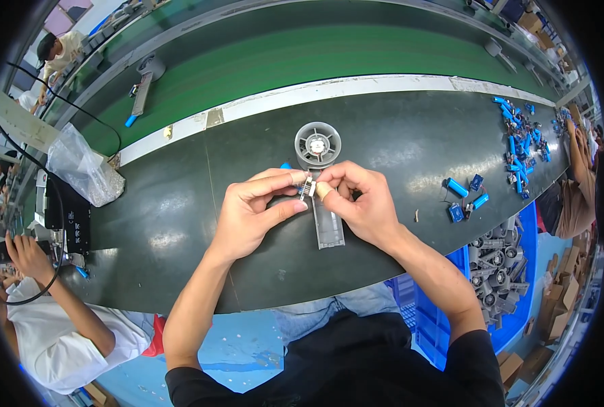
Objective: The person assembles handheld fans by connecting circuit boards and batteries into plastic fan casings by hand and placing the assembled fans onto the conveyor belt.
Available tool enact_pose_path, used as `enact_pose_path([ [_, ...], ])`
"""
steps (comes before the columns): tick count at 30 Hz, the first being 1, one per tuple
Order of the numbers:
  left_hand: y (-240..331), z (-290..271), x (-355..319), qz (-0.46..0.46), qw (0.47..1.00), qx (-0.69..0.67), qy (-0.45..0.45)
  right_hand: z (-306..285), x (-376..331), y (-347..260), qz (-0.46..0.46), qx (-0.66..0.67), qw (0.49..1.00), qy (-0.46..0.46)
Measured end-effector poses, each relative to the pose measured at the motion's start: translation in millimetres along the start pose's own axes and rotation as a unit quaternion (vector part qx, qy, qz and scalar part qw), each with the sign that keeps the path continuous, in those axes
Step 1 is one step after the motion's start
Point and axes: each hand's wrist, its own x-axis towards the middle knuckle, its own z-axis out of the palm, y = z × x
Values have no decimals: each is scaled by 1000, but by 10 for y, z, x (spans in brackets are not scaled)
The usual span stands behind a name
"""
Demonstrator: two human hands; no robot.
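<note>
Head view: left hand point(254, 214) and right hand point(359, 203) pinched together on a small metal part point(308, 186), held over the grey fan housing point(321, 176) on the dark bench point(180, 224). Part apparently not yet seated. Lower right, blue bin point(525, 285) holding more grey housings point(495, 268); loose blue cells point(522, 142) beyond.

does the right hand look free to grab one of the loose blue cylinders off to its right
Probably not yet: the right hand is pinching a small metal part together with the left hand. The bench toward the blue cylinders looks unobstructed, though.
</note>
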Motion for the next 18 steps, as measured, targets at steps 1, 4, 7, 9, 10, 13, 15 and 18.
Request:
enact_pose_path([
  [1,2,10,0,0,1000,-3,13,4,0,3,0,0,1000,0],
  [4,6,38,2,-6,1000,-9,23,11,-3,18,22,36,999,13],
  [7,-6,38,-15,23,999,28,20,34,-12,52,30,62,998,14],
  [9,10,18,-12,45,994,104,9,31,-13,56,25,58,998,16],
  [10,18,13,-11,68,981,179,-2,24,-15,45,26,58,998,17],
  [13,15,38,-30,90,971,222,12,13,-6,26,13,23,1000,11],
  [15,25,46,-13,105,962,252,8,-16,3,35,25,23,999,-1],
  [18,47,56,19,133,942,308,7,-51,26,41,47,40,998,-13],
])
